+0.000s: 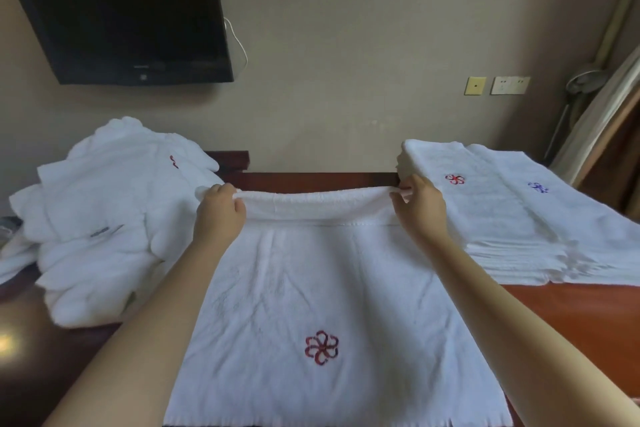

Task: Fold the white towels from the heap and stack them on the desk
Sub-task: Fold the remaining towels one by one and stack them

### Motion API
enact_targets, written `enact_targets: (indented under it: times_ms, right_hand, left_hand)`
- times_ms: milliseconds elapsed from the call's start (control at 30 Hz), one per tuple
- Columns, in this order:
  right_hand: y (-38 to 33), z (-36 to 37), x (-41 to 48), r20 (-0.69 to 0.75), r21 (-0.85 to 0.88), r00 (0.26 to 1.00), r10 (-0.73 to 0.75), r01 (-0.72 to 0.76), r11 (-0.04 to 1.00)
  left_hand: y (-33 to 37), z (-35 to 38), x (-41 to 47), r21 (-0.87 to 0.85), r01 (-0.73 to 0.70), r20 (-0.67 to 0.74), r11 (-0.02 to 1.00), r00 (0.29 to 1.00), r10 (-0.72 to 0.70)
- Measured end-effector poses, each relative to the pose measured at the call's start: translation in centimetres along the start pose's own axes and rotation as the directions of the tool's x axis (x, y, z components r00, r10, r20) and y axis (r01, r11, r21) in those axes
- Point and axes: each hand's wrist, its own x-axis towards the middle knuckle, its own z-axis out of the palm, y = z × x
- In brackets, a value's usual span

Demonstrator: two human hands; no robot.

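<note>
A white towel (311, 288) with a red flower emblem lies spread on the dark red desk (571, 315) in front of me. My left hand (220, 213) grips its far left corner and my right hand (420, 208) pinches its far right corner. The far edge is lifted and curls between my hands. A loose heap of white towels (104, 218) sits at the left. A stack of folded white towels (519, 215), with red and blue emblems on top, lies at the right.
A dark television (121, 10) hangs on the beige wall at the upper left, with a white cable beside it. Wall sockets (498, 85) sit at the right. A curtain and a fan stand at the far right edge.
</note>
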Motion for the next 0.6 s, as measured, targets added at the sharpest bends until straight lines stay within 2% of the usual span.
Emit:
enact_targets:
  times_ms: [233,367,600]
  right_hand:
    - [1.2,-0.4,-7.8,0.012,-0.047,0.999,0.045,-0.044,0.998]
    - [2.9,0.2,-10.9,0.106,-0.101,0.990,0.088,-0.077,0.992]
    - [3.9,0.6,-11.7,0.139,-0.157,0.986,0.092,-0.070,0.985]
  left_hand:
    - [-1.1,0.2,-7.0,-0.084,0.007,0.023,0.996,1.000,-0.005]
    - [-2.1,1.0,-10.6,-0.013,0.017,0.083,1.000,0.996,-0.016]
    - [-2.4,1.2,-12.1,0.106,-0.034,0.128,0.994,0.992,0.021]
